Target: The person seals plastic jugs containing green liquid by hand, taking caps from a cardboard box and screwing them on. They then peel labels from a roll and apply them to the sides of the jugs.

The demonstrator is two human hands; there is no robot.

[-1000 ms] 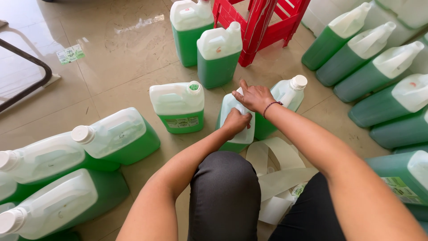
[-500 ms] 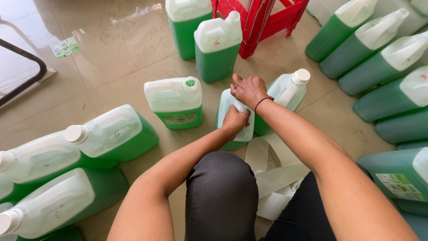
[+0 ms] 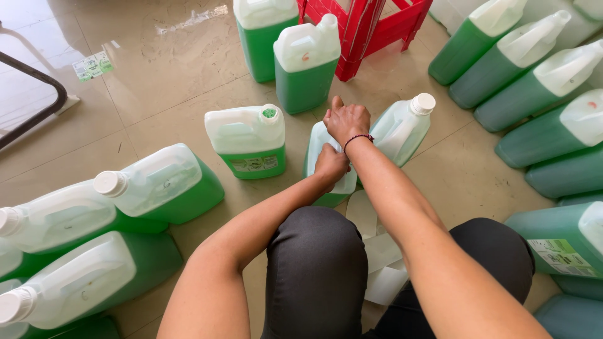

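Shifted slightly since the earlier frame: right hand (image 3: 345, 119) now lies flatter on top of the jug (image 3: 326, 164), fingers spread; left hand (image 3: 330, 164) closed against its face. Stands on the floor (image 3: 157, 81) just right of the capped jug (image 3: 246, 139), in front of the stool (image 3: 367, 28). Probably heavy with green liquid, smooth plastic, likely slippery; best gripped by the moulded handle.

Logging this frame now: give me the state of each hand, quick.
Left hand: closed, pressed on the front of the green jug.
Right hand: fingers curled over the same jug's top; a firm grip cannot be told.
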